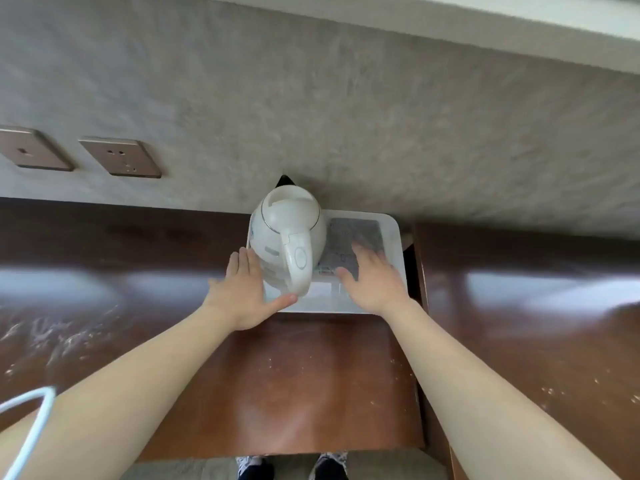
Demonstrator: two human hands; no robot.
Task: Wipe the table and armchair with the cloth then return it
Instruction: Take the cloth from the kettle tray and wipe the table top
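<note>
A grey cloth [360, 233] lies folded flat in a clear plastic tray [396, 237] at the far edge of the brown wooden table [304, 375]. My right hand [372, 278] hovers over the cloth's near end with fingers spread, motion-blurred, so I cannot tell if it touches. My left hand [244, 289] is open beside the tray's left edge, fingers flat, thumb pointing at the kettle's handle. No armchair is clearly in view.
A white electric kettle [289, 237] stands in the tray's left half, between my hands. Two bronze wall sockets [121, 157] sit on the grey wall at left. A white cable [31, 427] loops at the lower left. My shoes [291, 465] show below the table edge.
</note>
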